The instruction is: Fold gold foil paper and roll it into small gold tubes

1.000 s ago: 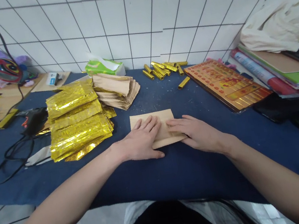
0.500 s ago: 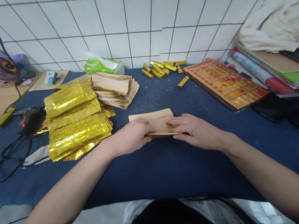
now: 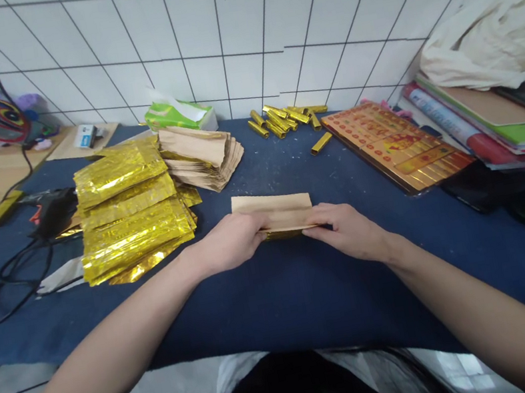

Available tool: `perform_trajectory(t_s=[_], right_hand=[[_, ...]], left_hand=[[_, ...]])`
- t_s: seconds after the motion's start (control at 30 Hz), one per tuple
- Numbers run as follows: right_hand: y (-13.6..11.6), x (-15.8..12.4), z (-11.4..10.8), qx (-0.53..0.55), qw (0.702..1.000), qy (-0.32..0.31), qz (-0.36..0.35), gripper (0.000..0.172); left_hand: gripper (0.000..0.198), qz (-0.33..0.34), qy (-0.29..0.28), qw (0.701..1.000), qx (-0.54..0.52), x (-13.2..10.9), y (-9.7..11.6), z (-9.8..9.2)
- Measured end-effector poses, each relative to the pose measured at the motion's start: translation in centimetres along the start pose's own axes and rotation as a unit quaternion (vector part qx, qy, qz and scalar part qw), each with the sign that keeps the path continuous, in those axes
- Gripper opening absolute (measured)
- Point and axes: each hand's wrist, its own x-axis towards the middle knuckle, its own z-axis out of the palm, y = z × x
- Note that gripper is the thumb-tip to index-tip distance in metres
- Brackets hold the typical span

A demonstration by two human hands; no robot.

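Note:
A small sheet of gold-backed brown paper [image 3: 271, 204] lies in front of me on the blue cloth, brown face up, its near edge folded up so a strip of gold shows below. My left hand [image 3: 239, 238] pinches the left end of that fold between thumb and fingers. At the right end, my right hand [image 3: 342, 226] grips the same edge, thumb below and fingers above. To the left is a pile of gold foil sheets [image 3: 128, 213]. Behind it sits a stack of brown paper sheets [image 3: 202, 156].
Several small folded gold tubes [image 3: 284, 119] lie near the tiled wall. A red-and-gold printed pack [image 3: 396, 146] is at right, beside stacked books [image 3: 508, 119]. A black glue gun [image 3: 55, 213] with a looped cord lies left. A green tissue pack [image 3: 180, 115] stands behind.
The paper has shifted slightly right. My right fingers, which lay spread on the sheet, have drawn back and now pinch its near edge; my left fingers have closed on the fold too.

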Motion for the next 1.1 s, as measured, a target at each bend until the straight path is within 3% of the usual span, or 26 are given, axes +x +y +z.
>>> perform_trajectory(t_s=[0.33,0.93,1.1], right_hand=[[-0.4,0.2,0.1,0.069,0.992,0.009,0.109,0.019],[0.0,0.4,0.5,0.136,0.981,0.03,0.132,0.021],[0.2,0.3,0.9,0.167,0.977,0.029,0.126,0.029]], left_hand=[[0.02,0.01,-0.013,1.0,-0.008,0.3,0.4,-0.1],[0.019,-0.032,-0.004,0.998,-0.062,0.2,1.1,-0.6],[0.015,-0.095,0.022,0.995,-0.015,0.2,1.0,0.0]])
